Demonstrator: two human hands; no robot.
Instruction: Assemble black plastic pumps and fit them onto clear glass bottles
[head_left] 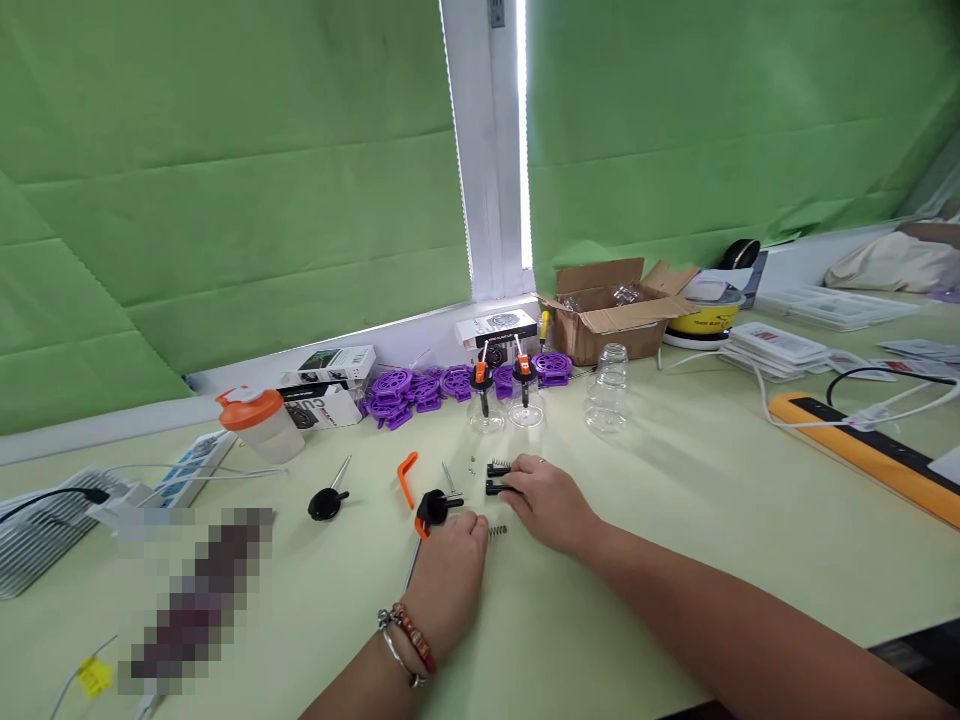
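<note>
My left hand [455, 560], with a bracelet at the wrist, has its fingers curled in. It is beside a black round part with a side spout [435, 507] and an orange lever; what its fingers hold is hidden. A small coil spring [498, 532] shows just right of its fingertips. My right hand [547, 497] is closed on a small black plastic part [496, 488]. Against its fingers, just behind, lies a second black part [493, 470] with a spring. On the table to the left are an orange lever [406, 479] and another black piece with a metal rod [325, 503].
Two glass jars with orange-and-black tops [487, 415], stacked clear cups [609, 395] and purple plastic parts [394, 390] stand behind. An open cardboard box [619, 325] is at the back, an orange-lidded shaker [262, 425] at left, an orange power strip [877, 450] at right.
</note>
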